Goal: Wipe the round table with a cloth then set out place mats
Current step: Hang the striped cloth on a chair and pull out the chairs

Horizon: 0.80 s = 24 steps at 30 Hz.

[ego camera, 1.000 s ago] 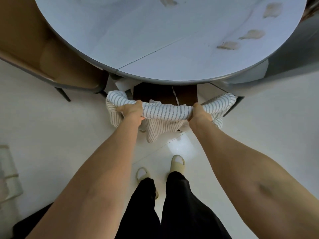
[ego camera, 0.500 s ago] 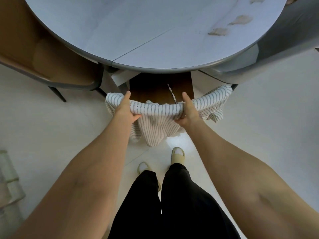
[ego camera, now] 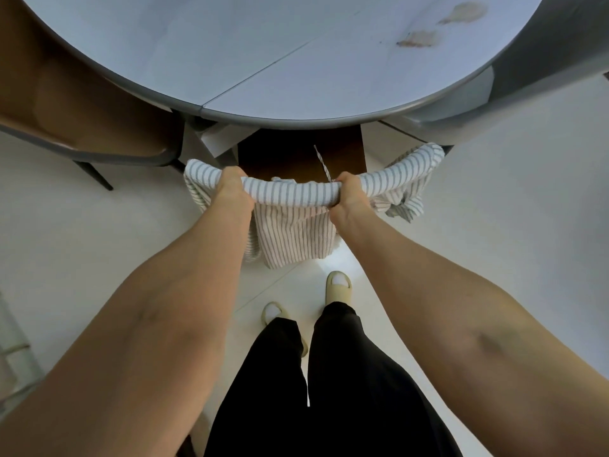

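Pale glossy floor tiles [ego camera: 494, 225] fill the lower room, and above them the round table [ego camera: 263, 61] spreads its grey-blue top, marked by a seam and by two brownish smears [ego camera: 418, 39] near the far right. A brown-seated chair [ego camera: 82, 103] is tucked under it on the left and a grey chair [ego camera: 543, 44] on the right.

Just short of the near table edge, held clear of the top, is the striped cloth [ego camera: 293, 194], bunched into a roll between both hands with loose folds hanging below. The left hand [ego camera: 232, 189] has its fingers curled over the roll; the right hand [ego camera: 347, 192] grips it likewise, a thin striped loop [ego camera: 322, 163] sticking up beside it.

It looks light, soft and floppy, likely to sag or unroll wherever unsupported. A bunched handful with the palm pressing flat would probably suit wiping better than this two-handed hold, with the trailing ends gathered in first.
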Each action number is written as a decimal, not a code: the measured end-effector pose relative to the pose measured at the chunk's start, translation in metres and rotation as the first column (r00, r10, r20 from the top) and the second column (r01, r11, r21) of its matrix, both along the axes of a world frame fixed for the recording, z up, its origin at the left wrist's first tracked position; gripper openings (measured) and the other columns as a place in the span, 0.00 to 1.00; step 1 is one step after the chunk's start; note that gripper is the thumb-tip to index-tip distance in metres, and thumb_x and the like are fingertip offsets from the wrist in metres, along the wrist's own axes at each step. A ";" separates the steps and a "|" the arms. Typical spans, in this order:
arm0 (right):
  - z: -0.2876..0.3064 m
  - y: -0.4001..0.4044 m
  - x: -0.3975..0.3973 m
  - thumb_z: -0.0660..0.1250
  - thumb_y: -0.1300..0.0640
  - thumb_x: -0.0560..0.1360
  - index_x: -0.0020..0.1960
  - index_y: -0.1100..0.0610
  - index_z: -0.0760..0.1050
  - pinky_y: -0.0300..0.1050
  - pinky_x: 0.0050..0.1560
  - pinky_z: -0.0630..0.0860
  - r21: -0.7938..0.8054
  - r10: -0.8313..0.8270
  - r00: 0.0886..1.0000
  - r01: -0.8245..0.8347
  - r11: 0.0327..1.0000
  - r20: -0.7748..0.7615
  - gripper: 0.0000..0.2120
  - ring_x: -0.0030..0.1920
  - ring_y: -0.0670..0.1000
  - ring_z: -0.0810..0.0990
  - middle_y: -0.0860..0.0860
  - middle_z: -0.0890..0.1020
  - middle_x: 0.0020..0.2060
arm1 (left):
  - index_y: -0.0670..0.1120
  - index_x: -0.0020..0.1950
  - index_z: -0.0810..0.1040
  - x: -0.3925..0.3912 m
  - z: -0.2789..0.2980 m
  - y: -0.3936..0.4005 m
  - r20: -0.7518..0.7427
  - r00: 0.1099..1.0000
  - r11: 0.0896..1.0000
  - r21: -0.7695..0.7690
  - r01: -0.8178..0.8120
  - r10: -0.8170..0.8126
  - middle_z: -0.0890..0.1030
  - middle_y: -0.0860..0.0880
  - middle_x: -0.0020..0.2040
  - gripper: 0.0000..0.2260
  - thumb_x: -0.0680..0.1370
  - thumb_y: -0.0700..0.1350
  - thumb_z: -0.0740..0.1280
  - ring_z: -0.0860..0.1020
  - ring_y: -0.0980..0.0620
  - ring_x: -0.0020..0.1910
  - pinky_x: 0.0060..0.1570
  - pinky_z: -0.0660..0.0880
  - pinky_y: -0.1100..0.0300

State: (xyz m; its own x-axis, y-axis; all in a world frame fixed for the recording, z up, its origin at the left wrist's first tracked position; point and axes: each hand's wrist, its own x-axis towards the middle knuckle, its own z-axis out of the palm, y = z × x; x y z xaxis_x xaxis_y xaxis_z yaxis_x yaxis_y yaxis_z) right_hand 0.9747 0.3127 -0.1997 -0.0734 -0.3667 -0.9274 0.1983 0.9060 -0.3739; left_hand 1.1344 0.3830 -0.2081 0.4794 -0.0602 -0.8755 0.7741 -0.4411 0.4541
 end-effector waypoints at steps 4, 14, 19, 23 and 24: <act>0.004 -0.004 0.015 0.69 0.62 0.70 0.44 0.58 0.68 0.48 0.50 0.82 -0.003 -0.036 0.998 0.036 0.999 0.044 0.09 0.44 0.52 0.83 0.54 0.79 0.44 | 0.41 0.39 0.71 0.016 0.001 -0.008 0.015 1.000 1.000 0.013 0.010 -0.010 0.73 0.45 0.36 0.09 0.77 0.43 0.62 0.75 0.51 0.32 0.29 0.75 0.59; -0.006 -0.025 0.000 0.71 0.63 0.67 0.56 0.59 0.70 0.52 0.47 0.83 -0.066 -0.032 0.999 0.034 0.997 0.027 0.19 0.47 0.54 0.83 0.56 0.79 0.52 | 0.38 0.49 0.72 0.010 -0.014 -0.023 -0.015 0.997 0.996 -0.051 0.069 -0.070 0.74 0.41 0.43 0.10 0.79 0.45 0.59 0.79 0.45 0.33 0.19 0.74 0.60; -0.006 -0.024 0.002 0.71 0.62 0.67 0.52 0.59 0.71 0.52 0.48 0.83 -0.048 -0.011 0.999 0.013 0.999 0.038 0.16 0.46 0.53 0.84 0.56 0.81 0.52 | 0.40 0.41 0.73 0.017 -0.019 -0.021 -0.042 0.999 0.999 -0.040 0.012 -0.013 0.75 0.43 0.41 0.07 0.77 0.41 0.61 0.76 0.48 0.36 0.31 0.77 0.58; -0.005 -0.025 0.000 0.71 0.62 0.66 0.52 0.59 0.70 0.53 0.47 0.83 -0.054 -0.013 0.999 0.014 0.998 0.033 0.17 0.46 0.54 0.84 0.57 0.80 0.52 | 0.41 0.38 0.71 0.011 -0.015 -0.018 -0.036 0.999 0.995 -0.095 0.005 -0.008 0.74 0.44 0.37 0.08 0.78 0.39 0.60 0.75 0.49 0.33 0.38 0.76 0.58; -0.005 -0.024 0.000 0.71 0.62 0.66 0.52 0.59 0.70 0.53 0.48 0.83 -0.051 -0.008 0.999 0.010 0.999 0.036 0.17 0.47 0.54 0.84 0.57 0.80 0.52 | 0.41 0.38 0.71 0.011 -0.015 -0.017 -0.037 0.999 0.995 -0.100 0.015 -0.019 0.74 0.44 0.37 0.09 0.78 0.39 0.60 0.75 0.50 0.34 0.37 0.75 0.58</act>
State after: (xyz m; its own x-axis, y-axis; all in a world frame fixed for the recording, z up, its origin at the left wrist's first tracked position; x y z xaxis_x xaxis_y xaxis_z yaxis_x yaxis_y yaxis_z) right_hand 0.9745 0.2886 -0.2044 -0.0436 -0.4136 -0.9094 0.2207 0.8838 -0.4125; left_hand 1.1453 0.3656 -0.2233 0.4438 -0.1560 -0.8825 0.7843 -0.4088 0.4667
